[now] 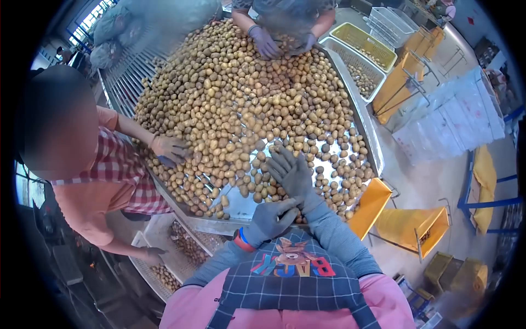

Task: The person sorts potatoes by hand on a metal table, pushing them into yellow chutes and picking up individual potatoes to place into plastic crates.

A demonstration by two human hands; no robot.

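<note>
A broad heap of small, round, yellow-brown produce [241, 93], which may be walnuts or small potatoes, covers the metal sorting table [236, 205]. My right hand [293, 174] wears a grey glove and is stretched out, fingers spread, over the near part of the heap; nothing shows in it. Lower and to its left, my left hand [269, 220], also gloved in grey with red and blue bands at the wrist, reaches across so its fingertips meet the right wrist. Its thumb stands apart from the fingers, and I see no piece in it.
At left, a co-worker's gloved hand [170, 151] rests on the heap; another's purple-gloved hands [266, 44] work at the far side. Yellow bins [411, 225] stand right of the table. A yellow crate [353, 32] and white baskets [335, 43] line the far right; another white basket [143, 268] sits lower left.
</note>
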